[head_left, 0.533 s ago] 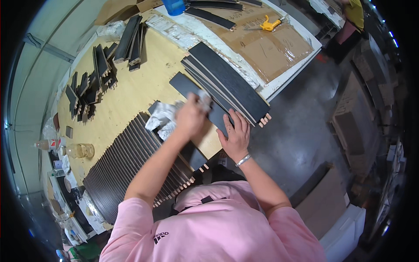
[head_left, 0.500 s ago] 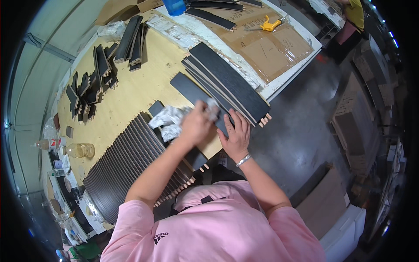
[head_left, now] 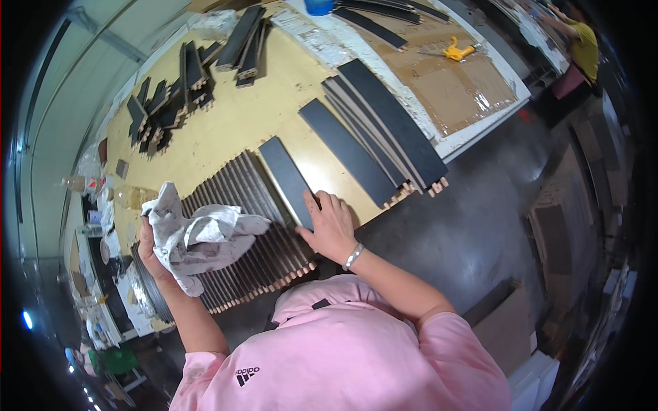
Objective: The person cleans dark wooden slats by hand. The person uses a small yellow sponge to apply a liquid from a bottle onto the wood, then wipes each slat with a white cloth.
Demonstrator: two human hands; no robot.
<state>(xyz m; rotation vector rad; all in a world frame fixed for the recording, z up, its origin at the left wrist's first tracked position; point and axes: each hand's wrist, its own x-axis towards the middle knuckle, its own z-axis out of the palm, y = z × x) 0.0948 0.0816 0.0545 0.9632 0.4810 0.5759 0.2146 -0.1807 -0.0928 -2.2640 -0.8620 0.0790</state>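
My left hand [head_left: 152, 248] grips a crumpled white rag [head_left: 200, 236] and holds it over a row of dark slats standing on edge [head_left: 236, 226] at the near side of the wooden table [head_left: 233, 123]. My right hand [head_left: 330, 225] lies flat on the near end of a black flat board [head_left: 286, 179] that rests on the right edge of that row. Another black board [head_left: 346, 151] lies on the table just to the right, apart from my hand.
A stack of long black boards [head_left: 391, 123] lies at the table's right edge. Piles of short dark pieces [head_left: 171, 96] sit at the far left. A yellow tool [head_left: 456, 51] rests on brown cardboard [head_left: 445, 89]. Another person [head_left: 579, 48] stands far right. Grey floor [head_left: 480, 226] lies beside me.
My left hand has swept the rag from the boards in the middle leftward over the slat row. My right hand has shifted left onto the board beside the slats.
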